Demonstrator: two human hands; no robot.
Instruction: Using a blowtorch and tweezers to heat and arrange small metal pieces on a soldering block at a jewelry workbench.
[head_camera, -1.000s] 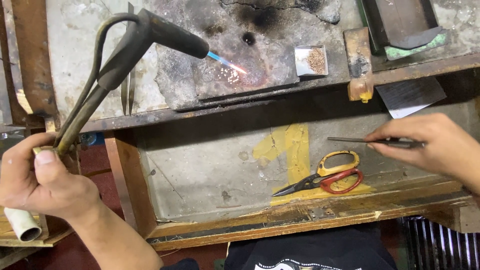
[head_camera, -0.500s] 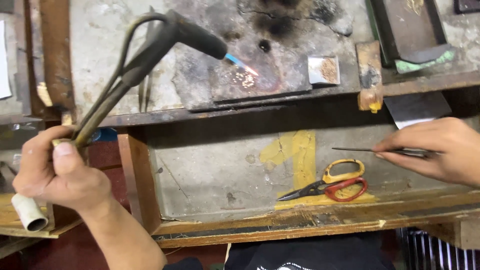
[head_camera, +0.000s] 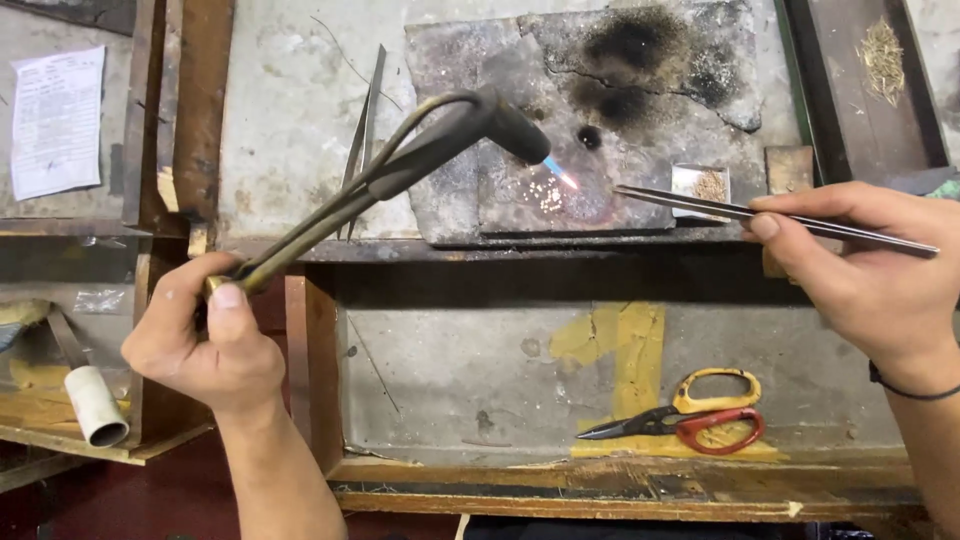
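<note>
Left of centre, the left hand (head_camera: 205, 345) clenches one torch (head_camera: 400, 170), its flame on the scorched block (head_camera: 600, 130). At right, the right hand (head_camera: 860, 265) pinches one pair of tweezers (head_camera: 700, 207); one pair of scissors (head_camera: 690, 420) lies below.

Left hand (head_camera: 200, 340) gripping torch (head_camera: 400, 165) (flame lit), right hand (head_camera: 860, 265) holding tweezers (head_camera: 720, 210)

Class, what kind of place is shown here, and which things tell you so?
Probably a small metalworking or jeweller's soldering bench: the left hand holds a lit gas torch over a scorched grey soldering block, while the right hand holds long metal tweezers.
</note>
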